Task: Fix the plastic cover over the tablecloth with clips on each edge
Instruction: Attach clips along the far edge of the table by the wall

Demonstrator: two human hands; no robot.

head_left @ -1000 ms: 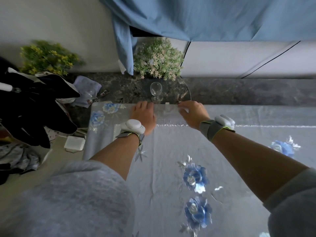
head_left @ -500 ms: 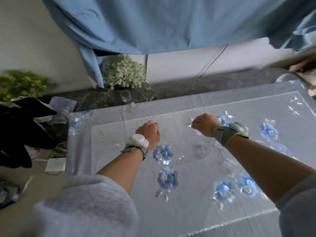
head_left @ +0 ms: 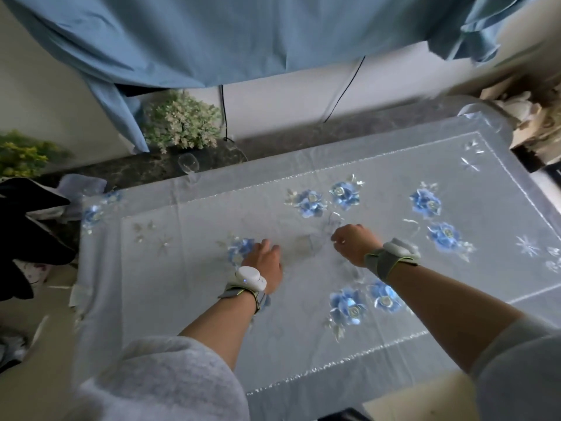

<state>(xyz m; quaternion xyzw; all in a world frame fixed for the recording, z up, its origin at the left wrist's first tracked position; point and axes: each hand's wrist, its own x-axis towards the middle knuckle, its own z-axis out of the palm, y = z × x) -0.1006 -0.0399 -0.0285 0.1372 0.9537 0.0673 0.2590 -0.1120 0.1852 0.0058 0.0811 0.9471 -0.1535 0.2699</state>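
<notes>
Head view, frame centre: our left hand (head_left: 263, 264) lies flat on the plastic cover (head_left: 194, 299), right hand (head_left: 353, 243) curled, hold unclear; dragging could wrinkle it

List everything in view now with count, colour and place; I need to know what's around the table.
tablecloth: one, pale grey with blue flowers, over the table
plastic cover: one, clear, over the tablecloth
clips: none I can make out
wine glass: one, clear, on the dark ledge beyond the far edge
white-green plant: one, on that ledge
yellow-green plant: one, far left
curtain: one, blue, hanging along the top
cable: one, black, down the white wall
clothing: black heap, left edge
left wrist device: one, white
right wrist device: one, grey-strapped
left hand: over the cloth's middle
right hand: curled, just right of it
</notes>
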